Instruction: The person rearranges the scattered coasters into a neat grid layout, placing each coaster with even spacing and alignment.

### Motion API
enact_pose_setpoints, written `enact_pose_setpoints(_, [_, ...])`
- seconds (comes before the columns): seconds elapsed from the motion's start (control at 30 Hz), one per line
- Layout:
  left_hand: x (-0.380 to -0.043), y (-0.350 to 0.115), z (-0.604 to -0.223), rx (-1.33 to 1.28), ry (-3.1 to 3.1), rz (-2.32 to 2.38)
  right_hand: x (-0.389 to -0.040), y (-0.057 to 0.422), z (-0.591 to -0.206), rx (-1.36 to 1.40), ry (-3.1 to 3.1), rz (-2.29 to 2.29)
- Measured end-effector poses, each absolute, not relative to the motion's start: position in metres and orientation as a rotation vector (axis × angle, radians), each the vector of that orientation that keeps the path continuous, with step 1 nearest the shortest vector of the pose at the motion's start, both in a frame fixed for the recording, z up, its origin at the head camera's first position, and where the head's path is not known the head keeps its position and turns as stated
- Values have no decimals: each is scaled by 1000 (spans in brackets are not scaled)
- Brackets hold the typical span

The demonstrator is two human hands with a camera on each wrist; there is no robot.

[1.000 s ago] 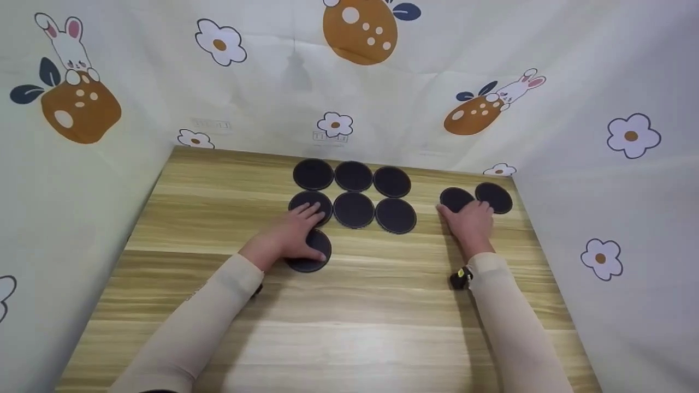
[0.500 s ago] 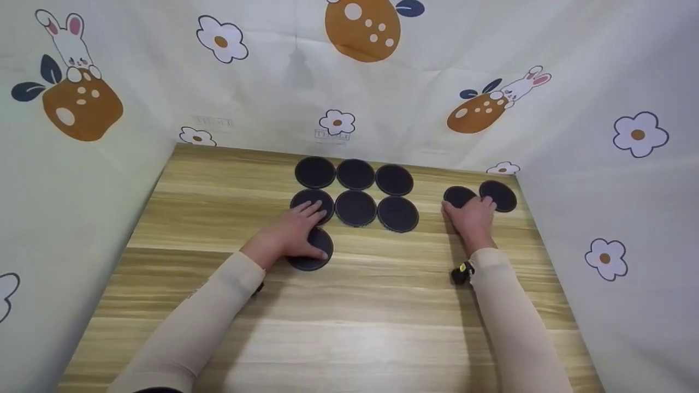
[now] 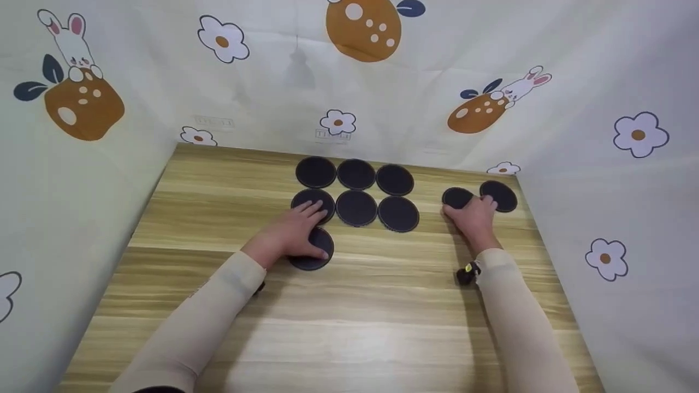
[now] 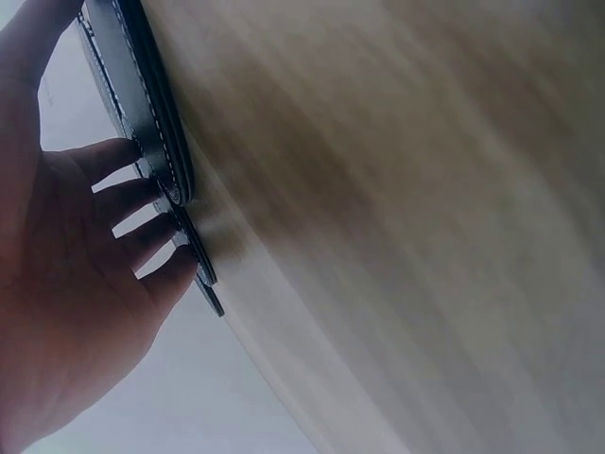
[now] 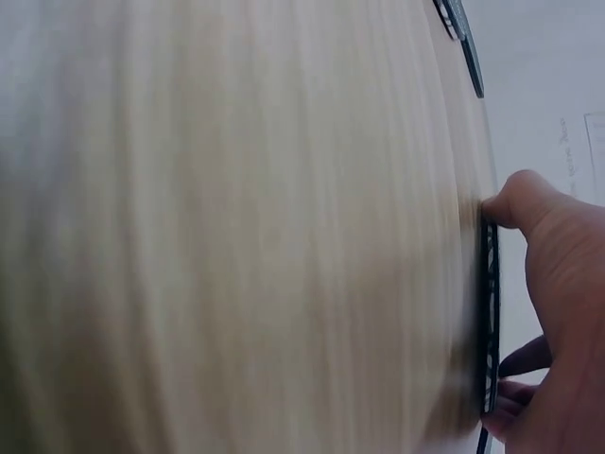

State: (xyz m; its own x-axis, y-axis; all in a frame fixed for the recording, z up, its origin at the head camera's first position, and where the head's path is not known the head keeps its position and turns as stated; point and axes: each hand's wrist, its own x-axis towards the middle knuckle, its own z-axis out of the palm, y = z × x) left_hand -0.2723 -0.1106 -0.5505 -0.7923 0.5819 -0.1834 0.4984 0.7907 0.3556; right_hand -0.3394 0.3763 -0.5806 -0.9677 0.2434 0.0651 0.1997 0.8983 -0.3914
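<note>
My left hand (image 3: 289,232) lies with spread, fairly straight fingers over two round black coasters. Its fingertips rest on the left coaster of the middle row (image 3: 309,195), and the thumb lies on the front coaster (image 3: 323,239). White stitching runs round the coaster edges in the left wrist view. At the right, my right hand (image 3: 474,218) holds another black coaster (image 3: 456,195) by its edges, thumb on one side and fingers on the other (image 5: 491,312). The hand covers this coaster's near part. A further coaster (image 3: 499,195) lies just beyond its fingertips.
Several more coasters (image 3: 356,208) lie edge to edge in two rows near the back of the wood-grain table (image 3: 349,327). Pale cloth walls (image 3: 262,98) printed with rabbits and flowers rise at the back and both sides.
The coaster at the right has shifted slightly left at its far edge, and my right wrist has swung slightly right. My left hand stays on its coasters. The head view has shifted slightly.
</note>
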Motion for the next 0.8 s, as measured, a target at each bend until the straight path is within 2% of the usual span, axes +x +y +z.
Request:
enact_pose_setpoints(0.33, [-272, -111, -550, 838, 2705, 416, -326, 382, -572, -180, -2920, 697])
enact_pose_setpoints(0.8, [-273, -111, -549, 829, 2695, 412, -303, 367, -562, 24, -2907, 758])
